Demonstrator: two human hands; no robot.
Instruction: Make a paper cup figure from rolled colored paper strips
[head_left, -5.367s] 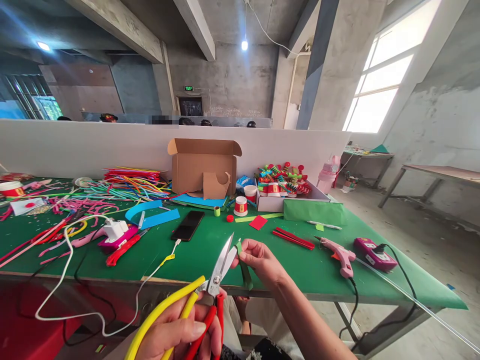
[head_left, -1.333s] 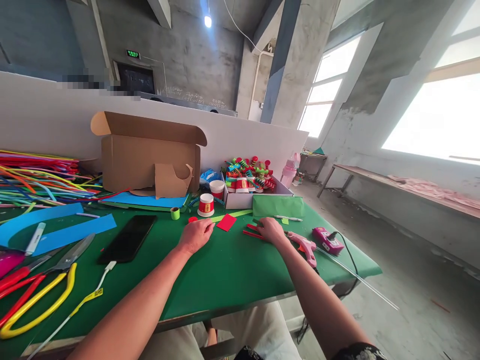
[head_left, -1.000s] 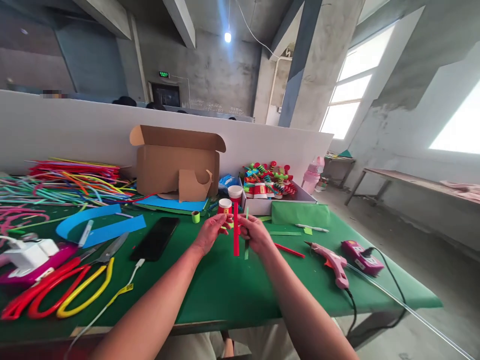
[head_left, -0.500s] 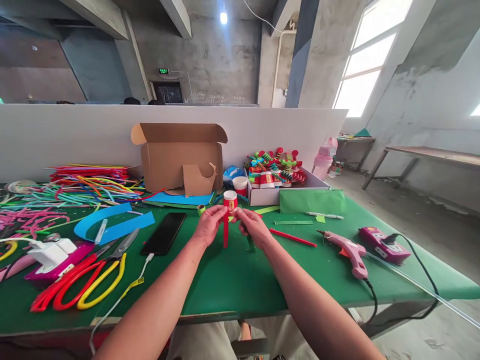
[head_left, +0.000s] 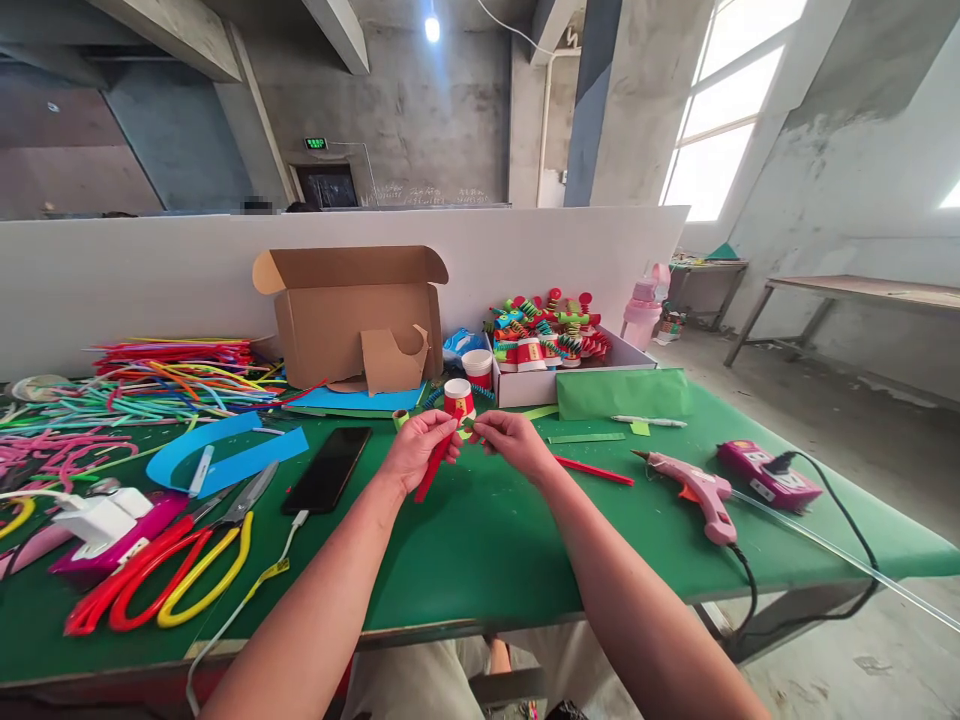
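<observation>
My left hand (head_left: 420, 446) pinches a red paper strip (head_left: 431, 472), which slants down and to the left from the fingertips. Close beside it, the closed fingertips of my right hand (head_left: 514, 440) meet at the end of a small green strip (head_left: 468, 424), near the top of the red one. Just beyond both hands stands a red and white paper cup (head_left: 458, 396), its lower part partly hidden by the fingers. Another white-topped paper cup (head_left: 478, 366) is behind it. A red strip (head_left: 596, 470) lies on the table right of my right hand.
The green table (head_left: 465, 560) holds scissors (head_left: 217, 560), a phone (head_left: 330, 468), a blue paper strip (head_left: 255, 462) and pipe cleaners (head_left: 172, 385) on the left. A pink glue gun (head_left: 694, 492) and purple power strip (head_left: 769, 478) lie right. A box of cup figures (head_left: 544, 335) stands behind.
The red strip has swung from hanging upright to slanting down-left. My right hand's fingertips have turned, and the green piece now sits up beside the red strip. The view has shifted slightly.
</observation>
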